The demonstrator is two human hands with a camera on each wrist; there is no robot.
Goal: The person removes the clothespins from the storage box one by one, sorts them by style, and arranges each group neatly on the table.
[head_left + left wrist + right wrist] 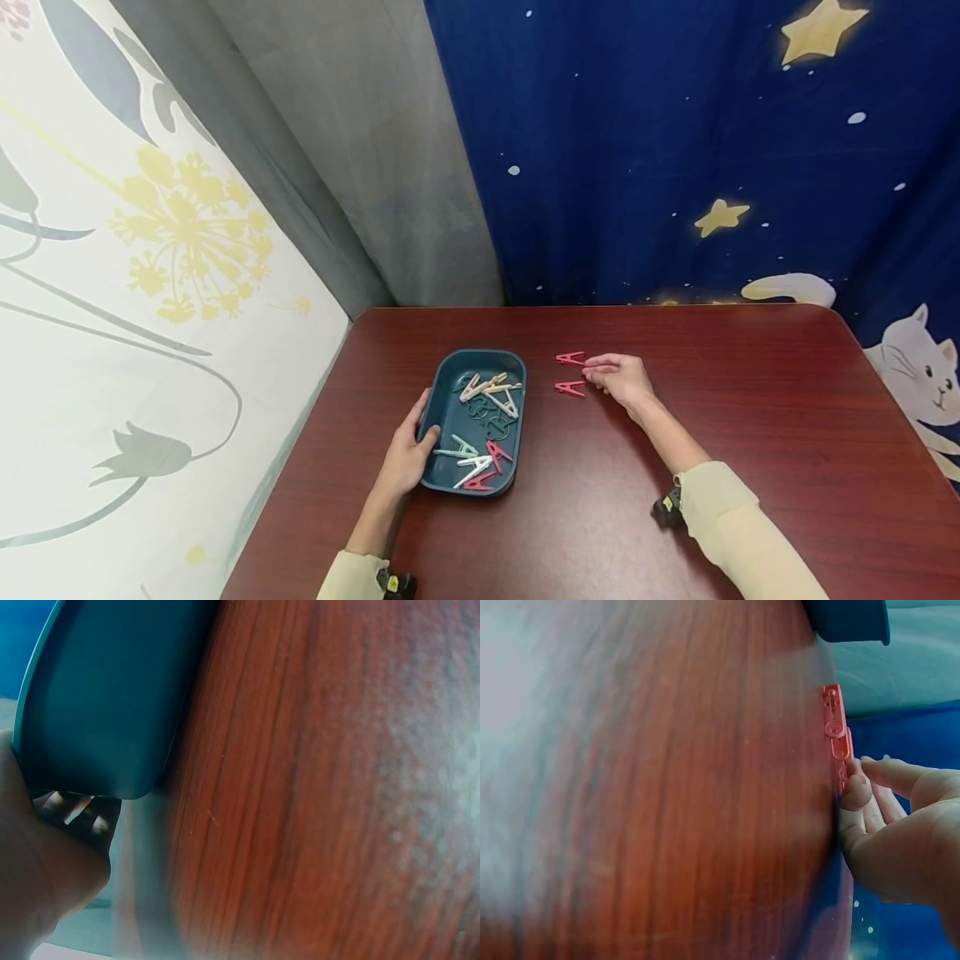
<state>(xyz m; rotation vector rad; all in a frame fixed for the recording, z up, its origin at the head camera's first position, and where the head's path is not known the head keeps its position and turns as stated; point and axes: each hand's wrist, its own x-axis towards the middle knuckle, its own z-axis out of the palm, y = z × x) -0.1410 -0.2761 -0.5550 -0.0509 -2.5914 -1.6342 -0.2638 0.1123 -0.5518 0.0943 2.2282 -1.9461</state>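
Note:
A dark teal plastic tray [454, 417] is held at its left side by my left hand [408, 450], thumb over the rim and fingers along the outer wall. Inside it lie cream clothespins [472, 388], a mint clothespin [463, 447], a white clothespin [474, 463], red clothespins [498, 455] and dark green pieces [497, 427]. To the tray's right, my right hand [621, 379] pinches the right end of a red clothespin [568, 357] with thumb and fingertips. A second red clothespin [570, 389] lies just nearer on the table.
The reddish-brown wooden table [712, 375] has its far edge against a blue curtain [637, 150] with stars and a grey curtain [352, 142]. At the left stands a white panel [90, 350] with printed flowers.

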